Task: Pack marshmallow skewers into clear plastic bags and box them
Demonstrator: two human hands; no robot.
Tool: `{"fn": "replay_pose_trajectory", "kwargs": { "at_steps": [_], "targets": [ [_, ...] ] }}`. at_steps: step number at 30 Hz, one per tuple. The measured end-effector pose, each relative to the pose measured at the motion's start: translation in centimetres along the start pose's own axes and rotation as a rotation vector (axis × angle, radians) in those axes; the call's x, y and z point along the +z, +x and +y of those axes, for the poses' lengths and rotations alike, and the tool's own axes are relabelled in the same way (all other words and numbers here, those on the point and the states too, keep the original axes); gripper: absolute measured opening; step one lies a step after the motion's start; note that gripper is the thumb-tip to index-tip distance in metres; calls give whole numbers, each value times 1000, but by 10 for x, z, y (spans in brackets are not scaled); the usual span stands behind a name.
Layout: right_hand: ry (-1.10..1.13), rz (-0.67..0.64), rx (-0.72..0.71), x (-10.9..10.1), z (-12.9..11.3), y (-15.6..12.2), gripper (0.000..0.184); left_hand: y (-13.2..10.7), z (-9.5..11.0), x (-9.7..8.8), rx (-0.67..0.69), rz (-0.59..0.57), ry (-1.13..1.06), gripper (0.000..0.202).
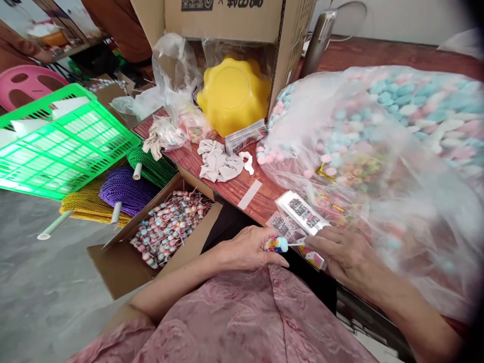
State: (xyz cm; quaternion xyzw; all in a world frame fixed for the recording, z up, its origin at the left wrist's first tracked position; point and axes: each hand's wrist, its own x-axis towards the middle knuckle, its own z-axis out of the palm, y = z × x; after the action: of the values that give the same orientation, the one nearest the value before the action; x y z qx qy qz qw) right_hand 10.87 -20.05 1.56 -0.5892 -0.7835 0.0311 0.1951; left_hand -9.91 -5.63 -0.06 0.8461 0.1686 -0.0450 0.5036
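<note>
Candy (278,245) was at the fingers of the left hand (245,247), which held it between thumb and forefinger, just in front of the shirt (242,317). Its blue end faced toward the right, and from there the white stick (296,244) ran almost straight across to the right hand (340,254). The right fingertips were brought together on the other end of the stick, although the exact pinch was partly hidden. The long axis therefore went from one hand to the other, at a slant to the edge of the tabletop (266,204). The left hand was nearer to the candy; the right hand was nearer to the pack (302,213) of printed bags, which lay just beyond its fingertips.

To the left, beyond the left forearm, stood an open box (111,267) with many sweets (166,227) on sticks. Farther along the tabletop were a strip (250,195), then a crumpled cloth (221,161); a large clear bag (397,176) covered the right side. Behind the cloth was a yellow lid (232,91), standing before a carton (227,22).
</note>
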Motion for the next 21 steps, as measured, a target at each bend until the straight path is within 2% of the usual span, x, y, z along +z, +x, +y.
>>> {"fn": "replay_pose_trajectory", "kwargs": {
  "at_steps": [4,10,13,15,19,21],
  "targets": [
    [-47,6,-75,12,-15,3,28,0,2,0,-2,13,98,42],
    [-4,-112,91,22,-32,3,25,-3,7,9,-26,94,407,37],
    [-47,-73,152,30,-38,2,24,-4,11,10,-34,108,486,34],
    [-56,0,182,35,-39,0,23,-5,14,3,-30,75,426,38],
    [-34,176,139,38,-36,-7,21,-3,16,-26,31,-50,215,70],
    [-33,219,59,38,-34,-11,22,-1,14,-38,23,-136,203,65]
  ]
}}
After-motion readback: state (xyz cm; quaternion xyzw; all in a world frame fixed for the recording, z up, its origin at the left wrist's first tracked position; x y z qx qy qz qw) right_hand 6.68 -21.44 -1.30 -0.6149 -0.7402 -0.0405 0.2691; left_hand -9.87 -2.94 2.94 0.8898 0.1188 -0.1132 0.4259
